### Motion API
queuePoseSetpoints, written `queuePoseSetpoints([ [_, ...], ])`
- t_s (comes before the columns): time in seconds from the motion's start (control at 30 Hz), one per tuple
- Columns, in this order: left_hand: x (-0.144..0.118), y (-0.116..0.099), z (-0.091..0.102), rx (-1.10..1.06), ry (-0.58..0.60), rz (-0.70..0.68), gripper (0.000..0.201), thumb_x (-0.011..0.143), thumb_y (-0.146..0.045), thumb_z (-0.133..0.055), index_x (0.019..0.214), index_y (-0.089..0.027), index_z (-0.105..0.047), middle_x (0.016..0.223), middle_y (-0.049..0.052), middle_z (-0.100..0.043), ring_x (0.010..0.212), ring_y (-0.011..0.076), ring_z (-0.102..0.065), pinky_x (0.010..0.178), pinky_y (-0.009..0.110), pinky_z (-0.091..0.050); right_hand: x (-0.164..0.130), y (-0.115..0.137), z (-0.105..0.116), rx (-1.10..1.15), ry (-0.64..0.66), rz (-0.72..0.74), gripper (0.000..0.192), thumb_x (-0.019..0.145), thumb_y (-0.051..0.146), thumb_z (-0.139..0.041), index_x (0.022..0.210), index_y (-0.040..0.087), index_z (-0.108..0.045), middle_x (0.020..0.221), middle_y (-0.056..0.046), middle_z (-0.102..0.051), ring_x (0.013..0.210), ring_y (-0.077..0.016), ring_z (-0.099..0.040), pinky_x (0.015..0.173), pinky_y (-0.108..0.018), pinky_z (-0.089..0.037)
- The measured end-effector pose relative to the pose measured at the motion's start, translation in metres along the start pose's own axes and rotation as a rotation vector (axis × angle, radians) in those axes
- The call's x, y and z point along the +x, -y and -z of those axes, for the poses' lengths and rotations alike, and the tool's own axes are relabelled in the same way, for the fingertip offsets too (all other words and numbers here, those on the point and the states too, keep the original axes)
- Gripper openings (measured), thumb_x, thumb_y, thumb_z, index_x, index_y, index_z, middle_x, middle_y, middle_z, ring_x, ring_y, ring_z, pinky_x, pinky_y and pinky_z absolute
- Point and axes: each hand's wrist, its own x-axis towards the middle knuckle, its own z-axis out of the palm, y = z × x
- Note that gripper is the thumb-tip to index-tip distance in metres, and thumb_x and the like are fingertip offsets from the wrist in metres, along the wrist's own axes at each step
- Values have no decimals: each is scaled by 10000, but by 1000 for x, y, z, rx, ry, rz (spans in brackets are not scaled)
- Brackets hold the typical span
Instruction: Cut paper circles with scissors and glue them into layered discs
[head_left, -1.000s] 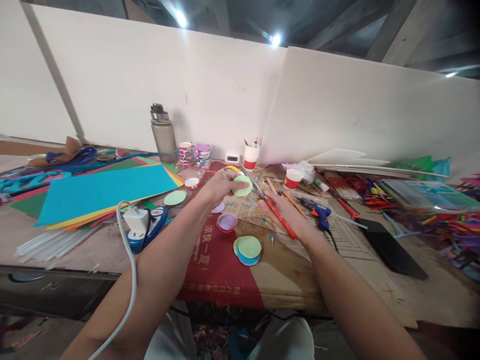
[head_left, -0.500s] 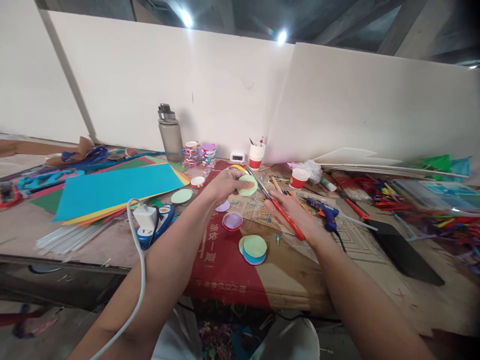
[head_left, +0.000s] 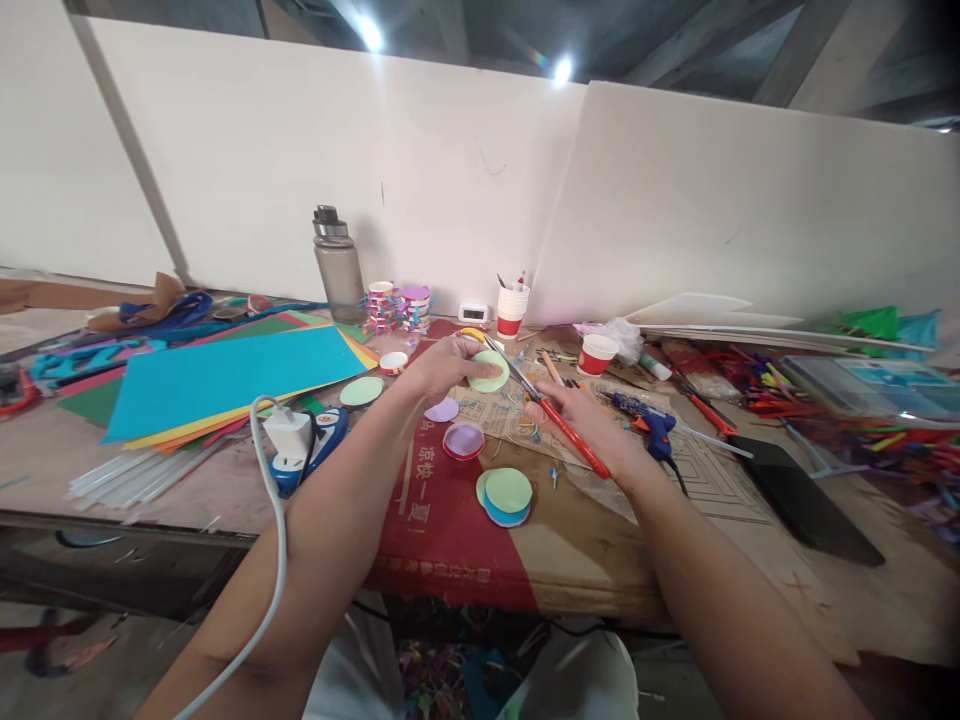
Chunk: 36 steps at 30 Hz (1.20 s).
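Disc [head_left: 489,372] pale green, round, flat paper

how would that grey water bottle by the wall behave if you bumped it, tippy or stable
The grey water bottle stands upright, tall and narrow, so a bump near the cap would probably tip it. Once down, its round body would likely roll. How full it is cannot be told, so its weight is uncertain. The smooth wall probably makes it a little slippery.

Bright overhead lamps [head_left: 559,70], lens flare, perhaps warped edges.
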Motion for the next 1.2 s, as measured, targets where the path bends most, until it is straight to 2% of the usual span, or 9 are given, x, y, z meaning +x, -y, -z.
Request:
queuePoseSetpoints([
  [0.3, 0, 1, 4, 25, 29, 14, 275, 482, -273, -843, 689, -144, -715, 593, 24, -641, 580, 142, -576, 552, 245, -431, 0, -1, 2, -48, 32, -24, 341, 893, 530, -465, 769, 214, -496, 591, 37, -433, 541, -120, -364, 534, -257, -306],
  [0.47, 3, 5, 10, 52, 49, 40, 259, 479, -251, -831, 680, -141, -710, 589, 13, -625, 559, 134, -560, 539, 236, -412, 1, -2, 3, -45, 61, -24, 395, 875, 573, -503, 723, 212, -456, 583, 42, -424, 545, -113, -356, 527, -244, -297],
  [0.6, 2, 4, 10, 76, 59, 45, 233, 484, -252, -823, 649, -141, -702, 605, 15, -625, 553, 121, -533, 541, 236, -400, 2, -5, 1, -20, 60, -18, 404, 855, 586, -539, 712, 211, -497, 566, 36, -432, 525, -116, -362, 515, -243, -293],
  [0.67, 0, 3, 7, 120, 55, 24, 221, 499, -267, -819, 645, -145, -707, 619, 16, -632, 555, 119, -524, 532, 231, -386, 3, -8, -3, 4, 22, -27, 396, 845, 582, -558, 715, 210, -520, 555, 37, -428, 516, -114, -355, 507, -245, -286],
  [0.73, -1, 3, 2, 171, 66, -16, 203, 527, -283, -808, 654, -153, -716, 627, 10, -635, 565, 124, -525, 541, 234, -388, 4, -11, -8, 52, -70, -53, 376, 840, 572, -572, 748, 209, -542, 554, 41, -425, 509, -109, -341, 498, -247, -280],
  [0.87, -1, 5, -12, 291, 81, -140, 153, 552, -263, -788, 661, -177, -723, 621, -8, -628, 633, 166, -573, 599, 253, -422, 8, -15, -17, 236, -259, -79, 368, 814, 519, -630, 989, 200, -577, 666, 26, -537, 571, -123, -450, 546, -257, -366],
  [1.0, -1, 10, -25, 432, 60, -189, 108, 567, -243, -769, 641, -183, -718, 591, -9, -616, 645, 177, -574, 588, 245, -402, 8, -17, -21, 417, -300, -107, 565, 744, 476, -721, 1182, 206, -488, 795, 0, -626, 678, -151, -569, 633, -284, -459],
  [1.2, -3, 13, -34, 448, 56, -171, 123, 577, -236, -761, 683, -179, -733, 636, -1, -642, 649, 162, -569, 584, 235, -387, 9, -19, -24, 452, -335, -124, 598, 682, 434, -778, 1164, 216, -499, 793, 8, -621, 703, -154, -585, 662, -300, -480],
])
